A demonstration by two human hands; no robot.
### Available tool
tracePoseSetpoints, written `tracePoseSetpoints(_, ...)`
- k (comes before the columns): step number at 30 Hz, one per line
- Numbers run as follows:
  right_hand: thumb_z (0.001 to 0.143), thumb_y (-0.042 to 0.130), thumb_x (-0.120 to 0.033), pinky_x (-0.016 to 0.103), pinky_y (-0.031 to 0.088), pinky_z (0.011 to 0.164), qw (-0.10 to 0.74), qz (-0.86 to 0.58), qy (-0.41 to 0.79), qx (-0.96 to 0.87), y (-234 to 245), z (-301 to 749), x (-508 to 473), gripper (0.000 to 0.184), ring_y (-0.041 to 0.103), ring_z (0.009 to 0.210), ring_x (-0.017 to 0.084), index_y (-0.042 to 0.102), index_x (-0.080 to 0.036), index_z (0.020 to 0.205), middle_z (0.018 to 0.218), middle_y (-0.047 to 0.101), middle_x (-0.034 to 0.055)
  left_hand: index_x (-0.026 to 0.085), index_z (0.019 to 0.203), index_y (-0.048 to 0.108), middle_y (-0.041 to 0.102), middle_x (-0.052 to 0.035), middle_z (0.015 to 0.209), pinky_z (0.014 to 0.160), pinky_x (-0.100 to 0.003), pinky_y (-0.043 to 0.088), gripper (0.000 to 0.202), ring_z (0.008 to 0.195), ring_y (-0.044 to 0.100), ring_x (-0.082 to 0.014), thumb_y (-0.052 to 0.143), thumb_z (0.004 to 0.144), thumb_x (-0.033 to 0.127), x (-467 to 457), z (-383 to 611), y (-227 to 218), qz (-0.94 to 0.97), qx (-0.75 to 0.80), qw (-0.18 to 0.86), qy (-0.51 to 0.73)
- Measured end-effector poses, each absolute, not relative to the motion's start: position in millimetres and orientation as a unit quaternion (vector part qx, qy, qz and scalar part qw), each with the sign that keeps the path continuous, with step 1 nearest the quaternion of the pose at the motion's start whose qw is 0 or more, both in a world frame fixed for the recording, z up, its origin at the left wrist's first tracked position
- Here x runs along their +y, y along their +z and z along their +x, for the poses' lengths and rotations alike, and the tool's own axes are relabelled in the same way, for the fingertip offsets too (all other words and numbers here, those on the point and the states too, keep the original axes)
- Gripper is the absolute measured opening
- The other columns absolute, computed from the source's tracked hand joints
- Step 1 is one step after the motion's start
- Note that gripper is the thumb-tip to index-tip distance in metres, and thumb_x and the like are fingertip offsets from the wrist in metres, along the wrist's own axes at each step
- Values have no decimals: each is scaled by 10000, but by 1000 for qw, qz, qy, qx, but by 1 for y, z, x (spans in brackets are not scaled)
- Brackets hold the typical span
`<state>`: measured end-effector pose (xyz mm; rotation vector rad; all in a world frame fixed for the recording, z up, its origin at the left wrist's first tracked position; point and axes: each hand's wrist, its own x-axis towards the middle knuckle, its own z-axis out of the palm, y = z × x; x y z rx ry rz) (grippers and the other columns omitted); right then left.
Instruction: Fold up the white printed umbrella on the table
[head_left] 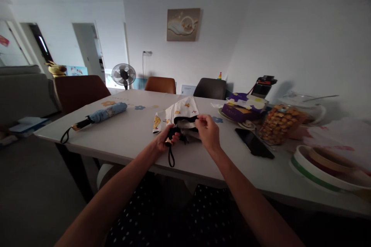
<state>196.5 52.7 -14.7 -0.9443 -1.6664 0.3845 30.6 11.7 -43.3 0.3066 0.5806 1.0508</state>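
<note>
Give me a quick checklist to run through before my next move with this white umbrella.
1. Handle of the white umbrella gripped by the left hand: ok.
2. Canopy's black edge pinched by the right hand: ok.
3. Canopy resting on the table: ok.
4. The phone lying apart from the right hand: ok.
5. The blue umbrella lying apart, off to the left: ok.
6. Canopy folds even: cannot tell, too dim.
</note>
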Motion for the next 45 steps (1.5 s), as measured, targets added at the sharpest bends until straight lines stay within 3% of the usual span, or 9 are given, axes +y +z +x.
tracePoseSetpoints(4,710,534,-173,401,423,885,497,-366,-20,-787,-7,195,60,413,505,1090,254,532,-167,1124,1179,540,126,149,689,403,430,3,528,306,-117,311,334,371,373,-41,301,895,393,11,32,-45,173,286,799,500)
tracePoseSetpoints(7,710,535,-137,454,332,970,408,-335,-93,-844,-2,190,67,453,392,1225,275,539,-189,1160,1289,480,115,142,689,430,449,-14,532,307,-143,310,326,382,399,-63,317,878,382,13,33,-48,208,303,786,497)
tracePoseSetpoints(12,794,476,-179,446,306,957,356,-338,-86,-867,15,178,83,183,519,1084,242,654,-210,826,1115,623,53,123,673,472,481,-39,543,334,-180,352,276,410,436,-88,364,832,322,13,33,-50,238,307,776,496)
tracePoseSetpoints(19,812,448,-204,370,348,867,356,-377,-84,-851,46,153,81,209,605,869,221,653,-165,808,873,693,74,125,687,483,493,1,540,325,-150,329,132,374,421,-55,519,789,200,6,40,-47,270,384,734,492)
tracePoseSetpoints(26,807,497,-321,350,393,847,344,-365,38,-864,49,129,85,211,612,892,218,649,-180,838,904,685,65,143,710,461,487,-11,510,301,-154,315,419,354,415,-66,367,867,520,9,43,-47,270,399,722,496)
tracePoseSetpoints(30,766,545,-360,340,410,882,447,-286,117,-840,52,133,88,339,559,1035,210,576,-182,1053,1121,615,72,140,717,460,480,-26,501,302,-162,315,561,349,408,-74,184,862,606,9,42,-44,249,374,741,498)
tracePoseSetpoints(34,783,483,-285,373,410,892,520,-303,61,-796,49,157,82,291,541,1044,221,557,-176,1043,1094,602,97,139,735,469,491,-39,515,311,-168,316,617,365,421,-84,128,842,642,9,41,-44,255,353,748,501)
tracePoseSetpoints(38,757,510,-280,394,412,895,441,-299,6,-846,31,184,74,276,549,1019,237,578,-181,1006,1049,610,92,137,732,482,498,-44,531,321,-181,328,569,380,432,-93,218,839,629,10,40,-46,270,346,750,496)
tracePoseSetpoints(45,746,539,-204,438,307,983,286,-215,-75,-931,2,187,67,391,465,1162,244,566,-199,1136,1241,546,78,130,761,525,513,-36,566,347,-187,347,367,415,471,-100,430,823,479,10,35,-49,315,309,750,492)
